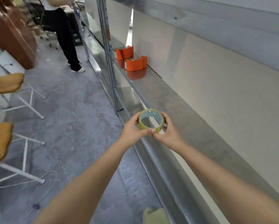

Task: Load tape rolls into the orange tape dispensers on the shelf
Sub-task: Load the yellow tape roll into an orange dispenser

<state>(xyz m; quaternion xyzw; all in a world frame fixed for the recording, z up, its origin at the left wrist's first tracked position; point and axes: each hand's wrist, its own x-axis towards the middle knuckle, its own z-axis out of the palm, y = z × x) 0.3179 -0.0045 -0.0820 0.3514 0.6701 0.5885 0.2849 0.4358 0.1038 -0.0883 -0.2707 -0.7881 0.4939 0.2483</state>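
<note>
I hold a yellowish clear tape roll (144, 126) with a patterned core in both hands, in front of the metal shelf's front edge. My left hand (133, 131) grips its left side, thumb across the lower rim. My right hand (168, 129) pinches its right side and bottom. Far along the shelf (176, 101) stand two orange tape dispensers: the nearer one (136, 63) and the farther one (124, 53), both well beyond my hands.
A steel upright post (110, 62) rises between me and the dispensers. Another person (66, 34) stands in the aisle at the back left. White-legged stools with tan seats (5, 84) line the left. A cord (43, 188) trails on the grey floor.
</note>
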